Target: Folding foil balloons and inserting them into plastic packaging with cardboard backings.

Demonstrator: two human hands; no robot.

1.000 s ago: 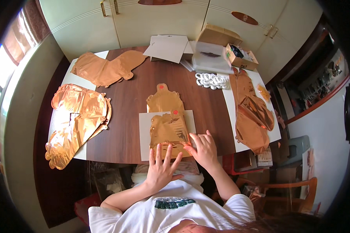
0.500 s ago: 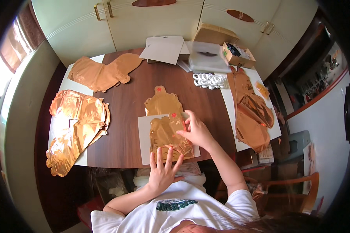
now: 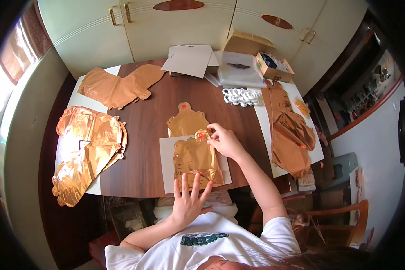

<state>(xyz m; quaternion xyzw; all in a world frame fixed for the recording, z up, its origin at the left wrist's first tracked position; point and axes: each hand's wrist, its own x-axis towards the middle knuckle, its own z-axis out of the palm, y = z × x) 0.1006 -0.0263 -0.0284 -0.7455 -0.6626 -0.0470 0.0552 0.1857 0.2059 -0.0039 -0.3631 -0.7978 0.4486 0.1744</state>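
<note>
Gently, the right hand is pinching the gold foil balloon near its red valve while the open left hand is flattening its bottom edge on the counter.

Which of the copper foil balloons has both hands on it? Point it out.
The folded foil balloon on the white sheet at the near table edge. The left hand presses its lower end; the right hand pinches its top. The other balloons lie untouched.
</note>
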